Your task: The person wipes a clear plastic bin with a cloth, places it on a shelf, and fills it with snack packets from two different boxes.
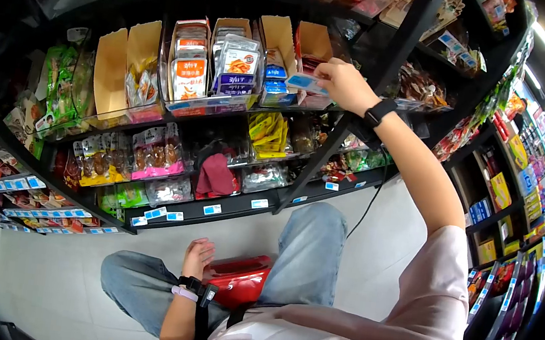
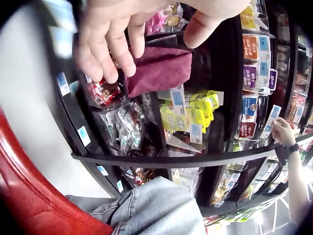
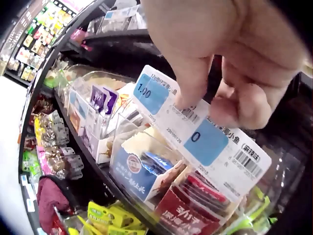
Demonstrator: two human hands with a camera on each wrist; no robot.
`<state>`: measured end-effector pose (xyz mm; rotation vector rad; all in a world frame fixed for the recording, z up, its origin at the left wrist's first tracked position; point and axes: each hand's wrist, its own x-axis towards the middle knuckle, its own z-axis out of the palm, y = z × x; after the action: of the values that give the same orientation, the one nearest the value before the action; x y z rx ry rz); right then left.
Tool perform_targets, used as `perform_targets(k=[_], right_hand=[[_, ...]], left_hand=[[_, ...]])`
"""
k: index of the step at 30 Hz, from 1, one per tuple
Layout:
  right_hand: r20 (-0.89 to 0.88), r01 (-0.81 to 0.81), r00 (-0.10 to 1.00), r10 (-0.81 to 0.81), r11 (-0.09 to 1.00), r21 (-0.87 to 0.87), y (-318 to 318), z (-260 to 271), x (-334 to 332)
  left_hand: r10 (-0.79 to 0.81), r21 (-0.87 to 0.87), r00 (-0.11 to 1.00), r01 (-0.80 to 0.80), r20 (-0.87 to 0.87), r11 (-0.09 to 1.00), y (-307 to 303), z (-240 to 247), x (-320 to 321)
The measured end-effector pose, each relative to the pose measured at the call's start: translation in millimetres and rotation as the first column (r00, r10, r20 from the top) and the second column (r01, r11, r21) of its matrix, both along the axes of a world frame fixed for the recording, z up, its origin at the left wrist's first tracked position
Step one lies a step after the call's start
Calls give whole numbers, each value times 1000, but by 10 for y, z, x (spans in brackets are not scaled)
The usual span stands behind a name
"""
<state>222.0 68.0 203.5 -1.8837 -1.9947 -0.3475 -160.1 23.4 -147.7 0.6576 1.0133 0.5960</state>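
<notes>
My right hand [image 1: 337, 83] is raised to the upper shelf, its fingers [image 3: 191, 83] pinching a white strip of blue price labels [image 3: 195, 133] at the shelf's front edge [image 1: 306, 83]. Just below the strip stand open boxes of blue snack packets [image 3: 142, 169] and red packets [image 3: 188, 208]. My left hand [image 1: 197, 256] lies low by my knee, fingers [image 2: 105, 41] relaxed and spread, holding nothing. It is beside a red shopping basket [image 1: 238, 281], and whether it touches the basket cannot be told.
Black shelves [image 1: 214, 209] full of packaged snacks curve in front of me. A maroon cloth [image 1: 216, 176] lies on a lower shelf among the packets. More stocked shelves [image 1: 518, 198] stand to the right. Pale floor [image 1: 45, 278] spreads around my jeans-clad knees.
</notes>
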Motion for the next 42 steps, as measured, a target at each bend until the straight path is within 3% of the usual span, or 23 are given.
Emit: perform_targets(k=[11,13,16,22,30,38,42], right_hand=[[205,-73,975,84,995,-62,227,-314,88],[191,-102,977,92,994,45,252,-435,118],[274,-68,960,55,997,38,266,-583,153],[241,-163,956,166,986,-32,234,-510,179],[278,-19,960,44,995,-93,154,-458,123],[190,-98,977,95,995,10,150,-580,159],[260,-38,963,64,994,-103,158,-497,111]], left_hand=[[-2,-19,1000,2,10,1000,7,2,-6],[0,-32,1000,1,30,999,38,-94,-5],[-2,-41,999,4,32,999,-4,-100,16],[-10,-33,1000,11,26,999,9,-96,8],[-3,-27,999,4,36,1000,5,-9,19],[-9,-8,999,9,50,1000,1,31,6],[-17,5,999,17,46,1000,-9,34,1]])
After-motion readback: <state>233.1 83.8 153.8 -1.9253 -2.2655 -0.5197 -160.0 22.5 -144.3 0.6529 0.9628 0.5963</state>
